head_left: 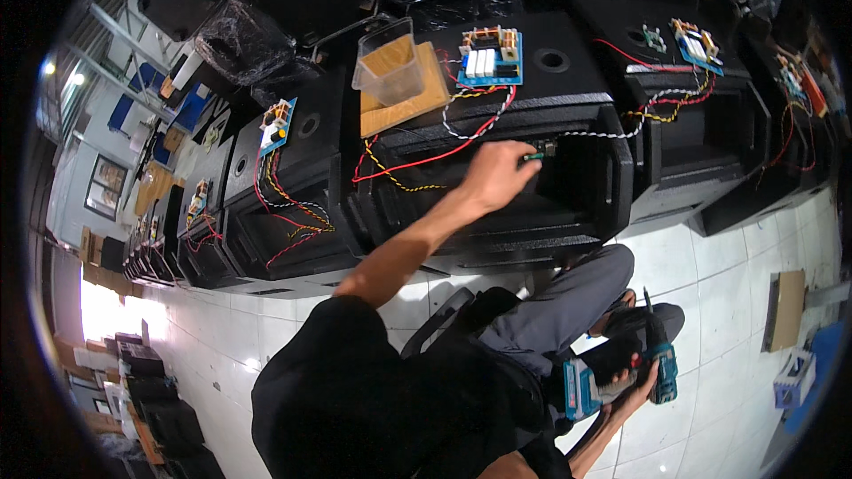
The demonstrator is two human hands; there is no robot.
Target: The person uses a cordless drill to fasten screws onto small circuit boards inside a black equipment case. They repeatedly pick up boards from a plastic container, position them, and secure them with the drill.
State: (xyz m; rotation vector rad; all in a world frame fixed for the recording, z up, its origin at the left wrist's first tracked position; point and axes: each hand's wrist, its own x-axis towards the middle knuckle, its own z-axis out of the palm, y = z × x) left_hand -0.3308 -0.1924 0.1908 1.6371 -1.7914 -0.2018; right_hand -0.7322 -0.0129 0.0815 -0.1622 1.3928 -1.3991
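My left hand (499,176) reaches to the open front of a black speaker cabinet (399,231), its fingers closed on a small green circuit board (535,155). Close by that board, a twisted black-and-white wire (603,134) runs off to the right. Down at the lower right, my right hand (641,393) is wrapped around the grip of a teal and black cordless drill (663,371), whose long bit points away from me. On top of the cabinet sits a blue crossover board (491,58) with coils and white blocks, its red, yellow and white wires hanging over the front edge.
A clear plastic container (390,75) stands on a wooden board (433,80) on the cabinet top. More black cabinets with blue boards (698,46) and loose wires line up on both sides. Plastic-wrapped items (244,35) are behind. White tiles (710,302) cover the floor.
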